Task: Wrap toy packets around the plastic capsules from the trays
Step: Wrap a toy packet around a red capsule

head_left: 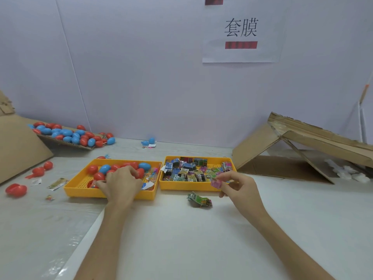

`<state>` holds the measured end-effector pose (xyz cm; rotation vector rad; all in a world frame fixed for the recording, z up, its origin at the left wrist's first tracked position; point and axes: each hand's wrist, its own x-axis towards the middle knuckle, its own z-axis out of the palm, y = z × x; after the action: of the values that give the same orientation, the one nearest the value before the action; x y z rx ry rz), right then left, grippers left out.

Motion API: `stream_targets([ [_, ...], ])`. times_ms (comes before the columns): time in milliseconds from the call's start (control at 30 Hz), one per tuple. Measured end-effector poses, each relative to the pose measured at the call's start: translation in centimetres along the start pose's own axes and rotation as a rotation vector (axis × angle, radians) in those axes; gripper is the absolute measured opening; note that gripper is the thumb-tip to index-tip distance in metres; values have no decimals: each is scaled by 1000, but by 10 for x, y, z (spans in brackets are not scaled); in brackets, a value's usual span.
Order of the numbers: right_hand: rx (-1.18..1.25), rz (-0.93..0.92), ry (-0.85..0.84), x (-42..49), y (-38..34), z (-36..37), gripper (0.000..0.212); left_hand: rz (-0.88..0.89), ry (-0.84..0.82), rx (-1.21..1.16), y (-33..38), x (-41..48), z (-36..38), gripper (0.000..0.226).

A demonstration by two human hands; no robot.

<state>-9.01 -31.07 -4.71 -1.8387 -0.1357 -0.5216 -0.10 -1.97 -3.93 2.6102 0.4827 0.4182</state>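
Two yellow perforated plastic trays sit side by side on the bench [181,239]: the packet tray [181,186] and, at its left, the capsule tray [84,191]. The right hand [240,186] pinches a pink packet [216,183] over the packet tray's front rim; the left hand [121,184] curls over the capsules [92,169], grip unclear. Glossy egg-shaped capsules may squirt free; the crinkly foil packet could slip.

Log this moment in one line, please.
left hand: in yellow plastic capsule tray | right hand: pinches small pink toy packet | wrapping: not begun
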Motion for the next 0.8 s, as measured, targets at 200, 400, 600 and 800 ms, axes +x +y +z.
stream_targets([
  [200,48,31,16,1,-1,-1,23,271,318,-337,8,-6,-4,12],
  [400,115,58,-1,1,-2,0,20,584,-144,-943,55,-56,-2,27],
  [600,151,57,-19,0,-3,1,33,604,-597,-1005,72,-86,17,24],
  [800,82,29,18,0,-3,1,49,558,-664,-973,73,-89,23,29],
])
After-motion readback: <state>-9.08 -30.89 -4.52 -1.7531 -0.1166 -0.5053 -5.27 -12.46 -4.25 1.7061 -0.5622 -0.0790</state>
